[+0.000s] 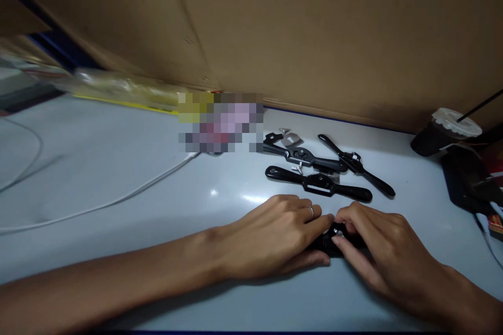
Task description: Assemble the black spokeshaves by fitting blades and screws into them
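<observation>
A black spokeshave (pixel 329 243) lies low over the table, mostly covered by my two hands. My left hand (pixel 281 235), with a ring on one finger, is closed over its left side. At its middle, the thumb and forefinger of my right hand (pixel 379 243) pinch around a small shiny metal screw (pixel 336 232). Just beyond my hands rests another black spokeshave body (pixel 320 184), with a silver thumbscrew (pixel 298 168) beside it. Behind it are one more spokeshave body (pixel 301 155) and, to the right, a spokeshave with its cap fitted (pixel 356 163).
A small plastic packet (pixel 292 140) lies near the back parts. A white cable (pixel 133 196) crosses the table's left side to a blurred-out object (pixel 228 123). At right stand a lidded dark cup (pixel 440 131) with a straw and a black item (pixel 466 180). Cardboard (pixel 314 31) walls the back.
</observation>
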The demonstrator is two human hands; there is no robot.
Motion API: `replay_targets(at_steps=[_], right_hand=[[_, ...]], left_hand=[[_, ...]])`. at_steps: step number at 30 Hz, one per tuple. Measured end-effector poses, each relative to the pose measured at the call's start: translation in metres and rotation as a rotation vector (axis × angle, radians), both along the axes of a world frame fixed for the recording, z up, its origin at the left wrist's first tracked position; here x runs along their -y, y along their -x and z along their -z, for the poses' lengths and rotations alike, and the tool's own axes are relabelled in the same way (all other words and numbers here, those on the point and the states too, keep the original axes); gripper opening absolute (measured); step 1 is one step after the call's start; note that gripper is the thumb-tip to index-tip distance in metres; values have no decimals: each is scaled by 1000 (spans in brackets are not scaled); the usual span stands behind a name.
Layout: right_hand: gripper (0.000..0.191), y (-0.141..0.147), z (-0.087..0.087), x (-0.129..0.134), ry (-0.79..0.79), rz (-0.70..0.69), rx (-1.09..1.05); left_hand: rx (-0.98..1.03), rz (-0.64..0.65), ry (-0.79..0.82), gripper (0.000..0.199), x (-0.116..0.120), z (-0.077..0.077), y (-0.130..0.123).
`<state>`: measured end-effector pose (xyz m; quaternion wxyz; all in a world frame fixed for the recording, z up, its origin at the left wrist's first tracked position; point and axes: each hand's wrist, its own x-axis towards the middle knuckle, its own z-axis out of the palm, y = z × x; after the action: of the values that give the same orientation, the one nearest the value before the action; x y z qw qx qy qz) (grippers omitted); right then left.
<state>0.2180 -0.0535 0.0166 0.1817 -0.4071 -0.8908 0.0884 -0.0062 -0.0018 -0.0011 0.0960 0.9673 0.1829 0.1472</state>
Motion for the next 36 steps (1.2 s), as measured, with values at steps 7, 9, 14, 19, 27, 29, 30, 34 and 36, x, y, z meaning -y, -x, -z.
replay_targets(at_steps=[7,9,14,19,27,29,30,34,36], right_hand=[[22,-1,-3,1,35,-108,36],[20,1,-5,1,42,-117,49],[20,2,-1,1,9,-78,47],[8,-1,0,-4,109,40,32],[21,-9,-1,-15,152,29,166],[22,-9,0,-18,144,8,159],[23,-9,1,-20,146,-5,159],[27,-12,0,-26,197,-37,145],[28,-14,-1,-29,200,-10,99]], left_hand=[[4,-2,22,29,0,2,0],[-2,-5,27,29,0,3,-1],[-8,-12,16,29,0,1,-1],[-12,-5,-6,28,0,0,0],[-26,0,-22,30,-1,0,-1],[-24,12,-27,33,-2,-1,-1],[-25,16,-27,33,-2,-1,-1],[-36,7,-25,30,-1,-2,-1],[-48,4,-29,31,-1,-2,-1]])
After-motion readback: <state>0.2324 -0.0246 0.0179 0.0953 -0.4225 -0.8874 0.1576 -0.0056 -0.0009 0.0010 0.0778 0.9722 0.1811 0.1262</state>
